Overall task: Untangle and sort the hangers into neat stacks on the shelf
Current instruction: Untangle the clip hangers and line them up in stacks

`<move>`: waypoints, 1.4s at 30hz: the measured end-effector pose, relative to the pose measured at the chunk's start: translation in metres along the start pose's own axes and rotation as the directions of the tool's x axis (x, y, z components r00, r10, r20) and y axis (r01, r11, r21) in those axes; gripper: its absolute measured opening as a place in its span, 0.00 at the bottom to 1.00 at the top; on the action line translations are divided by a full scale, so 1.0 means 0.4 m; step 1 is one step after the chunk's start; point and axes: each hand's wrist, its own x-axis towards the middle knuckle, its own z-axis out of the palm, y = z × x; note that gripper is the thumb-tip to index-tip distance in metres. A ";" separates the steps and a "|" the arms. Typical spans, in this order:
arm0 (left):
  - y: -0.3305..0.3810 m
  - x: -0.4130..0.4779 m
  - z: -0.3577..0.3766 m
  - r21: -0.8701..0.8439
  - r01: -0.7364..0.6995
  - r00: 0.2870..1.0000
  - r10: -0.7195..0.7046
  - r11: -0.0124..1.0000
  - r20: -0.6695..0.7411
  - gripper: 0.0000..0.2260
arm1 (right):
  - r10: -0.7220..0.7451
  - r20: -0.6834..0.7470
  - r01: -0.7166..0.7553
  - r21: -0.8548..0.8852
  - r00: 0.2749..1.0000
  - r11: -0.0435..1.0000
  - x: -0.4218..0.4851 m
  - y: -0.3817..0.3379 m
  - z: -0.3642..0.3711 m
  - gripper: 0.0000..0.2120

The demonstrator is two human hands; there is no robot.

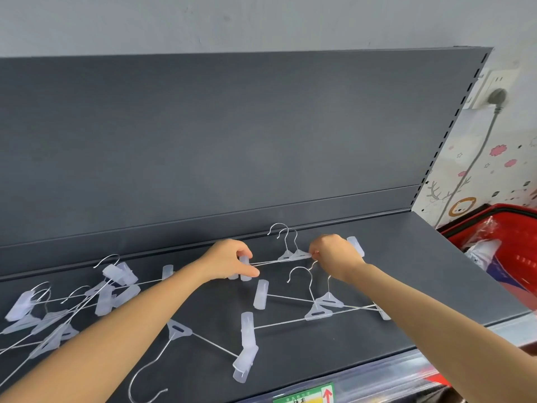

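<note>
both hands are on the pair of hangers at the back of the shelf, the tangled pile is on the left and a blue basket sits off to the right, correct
Not quite: the basket is red, not blue, as the head view shows. The rest holds: the left hand and right hand are on the pair of hangers at the back of the shelf, and the tangled pile is on the left.

On the grey shelf (421, 271), the left hand (229, 260) pinched a clip (245, 273) and the right hand (334, 254) pinched the wire of 2 stacked clip hangers (293, 255); a tangled pile of hangers (72, 309) lay left.
</note>
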 end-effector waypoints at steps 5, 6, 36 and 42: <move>0.002 0.003 0.010 0.017 0.026 0.997 -0.025 1.000 -0.072 0.09 | 0.084 -0.055 -0.086 -0.019 0.995 0.996 0.012 0.005 0.001 0.14; 0.002 0.006 0.012 0.008 0.031 0.996 -0.030 0.999 -0.081 0.08 | 0.081 -0.053 -0.082 -0.017 0.995 0.997 0.013 0.005 -0.003 0.14; 0.064 -0.054 0.025 0.293 -0.290 0.949 0.314 0.911 -0.038 0.15 | -0.137 -0.058 0.148 0.340 0.989 0.929 -0.175 0.043 -0.082 0.09; 0.087 -0.084 0.090 0.362 -0.401 0.916 0.359 0.841 0.180 0.12 | -0.184 0.129 0.145 0.264 0.974 0.953 -0.272 0.059 -0.054 0.15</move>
